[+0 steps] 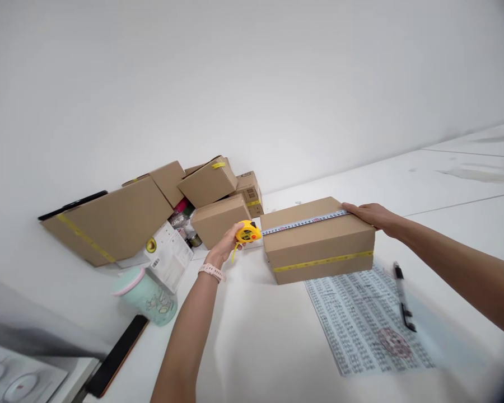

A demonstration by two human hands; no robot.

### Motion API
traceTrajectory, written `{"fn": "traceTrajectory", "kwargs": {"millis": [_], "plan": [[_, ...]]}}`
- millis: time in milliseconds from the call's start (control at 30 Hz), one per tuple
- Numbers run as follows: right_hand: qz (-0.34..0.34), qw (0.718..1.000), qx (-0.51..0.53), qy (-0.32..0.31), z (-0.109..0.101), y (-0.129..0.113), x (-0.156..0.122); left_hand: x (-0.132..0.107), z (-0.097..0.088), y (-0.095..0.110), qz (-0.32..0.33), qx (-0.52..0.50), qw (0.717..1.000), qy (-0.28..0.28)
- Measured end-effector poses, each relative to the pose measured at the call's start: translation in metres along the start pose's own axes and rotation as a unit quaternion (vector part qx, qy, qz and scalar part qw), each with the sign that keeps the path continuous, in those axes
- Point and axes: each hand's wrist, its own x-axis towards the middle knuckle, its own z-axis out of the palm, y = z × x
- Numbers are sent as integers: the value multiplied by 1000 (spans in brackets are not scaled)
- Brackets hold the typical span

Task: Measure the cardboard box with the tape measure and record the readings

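Note:
My left hand [229, 242] is closed round a yellow tape measure [247, 231] at the left end of a brown cardboard box [323, 246]. The white metal blade [304, 222] is drawn out along the top of the box. At the far end, my right hand [367, 215] pinches the blade's tip against the box's right edge, thumb on top and fingers partly hidden behind the edge. A yellow printed strip [323, 262] runs along the front side of the box.
Several cardboard boxes [220, 218] are piled against the wall at left. A mint tumbler [147, 296] and a black bar-shaped object [117, 355] lie nearer. Beneath the box is a printed sheet [361, 319], with a black pen [403, 299] beside it.

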Motion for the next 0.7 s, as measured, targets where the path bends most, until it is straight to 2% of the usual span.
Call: {"fn": "traceTrajectory", "kwargs": {"millis": [133,367,467,567,633,667,700], "plan": [[3,1000,-9,9,-1,0,2,1,7,3,4,0,1000,-12],[-15,999,-34,37,3,1,6,0,7,1,2,7,1000,-8],[-27,997,-42,55,2,-2,7,-7,6,13,15,15,1000,-6],[-54,997,-21,56,-11,-12,5,-33,13,37,30,28,999,-29],[-86,995,6,53,-22,-24,1,-62,28,50,18,37,996,-74],[-106,993,20,47,-28,-32,-1,-78,41,53,-3,44,992,-115],[-130,990,30,36,-31,-39,-4,-95,57,52,-47,37,980,-190]]}}
